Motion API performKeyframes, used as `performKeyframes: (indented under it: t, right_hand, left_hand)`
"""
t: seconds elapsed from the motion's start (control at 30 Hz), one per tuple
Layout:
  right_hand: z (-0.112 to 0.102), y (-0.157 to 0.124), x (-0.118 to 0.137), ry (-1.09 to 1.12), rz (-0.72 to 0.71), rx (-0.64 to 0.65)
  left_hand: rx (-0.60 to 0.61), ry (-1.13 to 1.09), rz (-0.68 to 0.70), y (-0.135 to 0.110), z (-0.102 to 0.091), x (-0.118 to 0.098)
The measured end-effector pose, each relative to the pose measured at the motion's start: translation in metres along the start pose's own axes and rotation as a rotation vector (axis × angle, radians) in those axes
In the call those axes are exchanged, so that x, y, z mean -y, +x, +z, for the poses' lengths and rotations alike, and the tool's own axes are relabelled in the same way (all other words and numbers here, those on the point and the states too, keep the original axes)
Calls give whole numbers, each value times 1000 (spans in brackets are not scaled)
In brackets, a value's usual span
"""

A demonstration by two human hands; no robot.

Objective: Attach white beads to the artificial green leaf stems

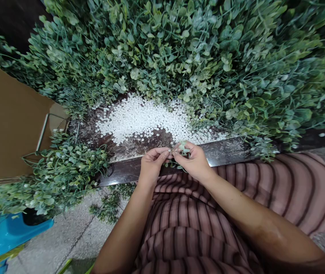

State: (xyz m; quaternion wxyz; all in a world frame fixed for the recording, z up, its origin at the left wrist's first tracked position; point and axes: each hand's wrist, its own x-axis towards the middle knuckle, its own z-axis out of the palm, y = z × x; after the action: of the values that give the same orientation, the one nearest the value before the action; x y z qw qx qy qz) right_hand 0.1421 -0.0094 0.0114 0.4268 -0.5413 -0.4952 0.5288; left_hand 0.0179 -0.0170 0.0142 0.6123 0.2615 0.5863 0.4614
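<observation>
My left hand (151, 164) and my right hand (193, 161) meet at the near edge of a dark table (225, 151), fingers pinched together. Between them they hold a small green artificial leaf sprig (183, 148). The left thumb and forefinger pinch at its stem end; whether a white bead is in that pinch is hidden. Just beyond the hands lies a heap of small white beads (142, 118) on the tabletop. A large mound of artificial green sprigs (179, 49) rings the beads on the far side.
A second pile of sprigs (65, 171) lies at the left, spilling over the table edge. A brown cardboard box (5, 125) stands at far left, a blue plastic item (5, 234) below it on the speckled floor. My striped skirt (208, 220) covers my lap.
</observation>
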Motion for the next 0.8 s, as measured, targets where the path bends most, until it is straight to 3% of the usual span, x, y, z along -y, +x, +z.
performKeyframes:
  t: [0.8]
  right_hand:
    - [2, -1, -3, -36, -26, -48]
  left_hand:
    - [-30, -51, 13, 2, 3, 3]
